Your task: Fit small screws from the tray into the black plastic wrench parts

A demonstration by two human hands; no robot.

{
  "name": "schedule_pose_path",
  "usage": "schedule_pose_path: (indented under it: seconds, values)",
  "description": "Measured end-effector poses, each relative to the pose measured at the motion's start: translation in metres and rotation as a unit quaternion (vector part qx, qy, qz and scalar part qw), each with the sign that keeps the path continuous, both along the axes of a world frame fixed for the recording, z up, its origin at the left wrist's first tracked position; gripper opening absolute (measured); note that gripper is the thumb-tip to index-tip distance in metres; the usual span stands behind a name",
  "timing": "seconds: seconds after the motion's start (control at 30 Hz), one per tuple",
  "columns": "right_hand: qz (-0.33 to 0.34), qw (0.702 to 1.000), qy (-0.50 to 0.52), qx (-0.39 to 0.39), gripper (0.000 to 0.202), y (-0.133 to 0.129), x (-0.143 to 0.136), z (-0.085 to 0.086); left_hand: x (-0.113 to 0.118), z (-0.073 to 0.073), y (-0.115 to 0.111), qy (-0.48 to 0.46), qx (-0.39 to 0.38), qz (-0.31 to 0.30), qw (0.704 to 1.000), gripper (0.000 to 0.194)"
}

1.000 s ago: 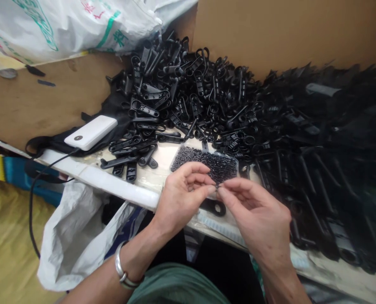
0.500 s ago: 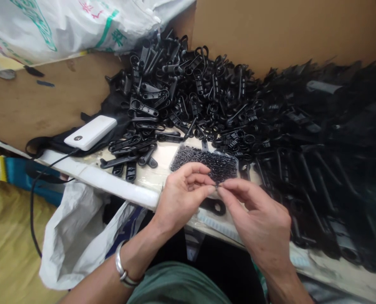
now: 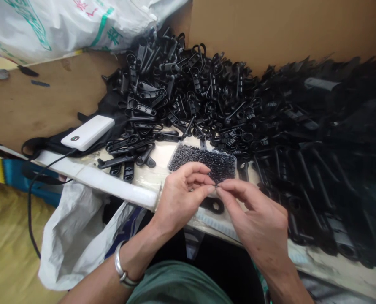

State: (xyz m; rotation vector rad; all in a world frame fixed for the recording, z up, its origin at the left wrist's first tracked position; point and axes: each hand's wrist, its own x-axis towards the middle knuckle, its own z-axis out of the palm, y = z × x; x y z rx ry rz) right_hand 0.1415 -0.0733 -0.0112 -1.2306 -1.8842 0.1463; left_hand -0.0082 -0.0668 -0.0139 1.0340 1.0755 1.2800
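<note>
My left hand (image 3: 188,192) and my right hand (image 3: 254,211) meet fingertip to fingertip above the table's front edge. Both pinch at one spot, where a tiny dark piece shows between them, too small to name. Just behind the fingers sits a clear plastic box (image 3: 192,157) filled with small dark metal parts. Below the fingertips lies a black plastic part with a round hole (image 3: 217,206), partly hidden by my hands.
A large heap of black plastic handle-like parts (image 3: 194,84) covers the back and right of the table. At left lie a white power bank (image 3: 88,131) with a black cable (image 3: 32,211) and several loose black parts (image 3: 121,161). A white sack (image 3: 61,245) hangs below the edge.
The whole view has shifted slightly, with the table things a little further left. Both hands keep the same pinch at the same spot.
</note>
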Motion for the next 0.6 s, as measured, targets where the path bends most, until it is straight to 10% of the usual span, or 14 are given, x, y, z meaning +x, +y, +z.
schedule_pose_path:
  seconds: [0.6]
  values:
    - [-0.025,0.998,0.030,-0.058,0.007,-0.0040,-0.0014,0.0044,0.0048,0.0003,-0.0085,0.210,0.100,0.036,0.972,0.024]
